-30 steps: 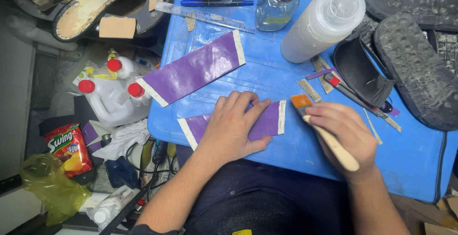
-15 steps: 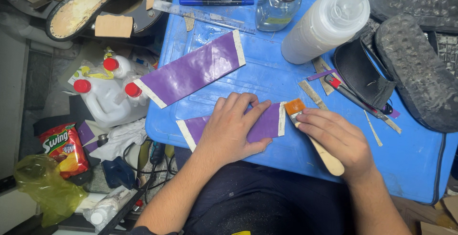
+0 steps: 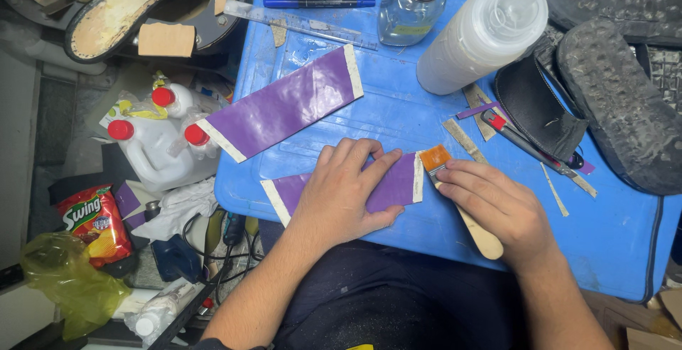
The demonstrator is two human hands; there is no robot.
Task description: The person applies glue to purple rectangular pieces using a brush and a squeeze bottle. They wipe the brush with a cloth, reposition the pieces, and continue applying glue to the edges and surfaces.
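Note:
My left hand lies flat on a purple strip with pale ends, pressing it onto the blue board. My right hand grips a small brush with orange bristles and a wooden handle; the bristles touch the strip's pale right end. A second, larger purple strip lies loose further back on the board.
A white squeeze bottle, a clear pump bottle, a pen, a clear ruler and a bowl sit at the back. Black shoe soles and a knife lie right. Jugs and a snack bag are on the floor left.
My right hand has slid the brush leftward, from beside the strip onto its right end. My left hand has stayed pressed on the strip.

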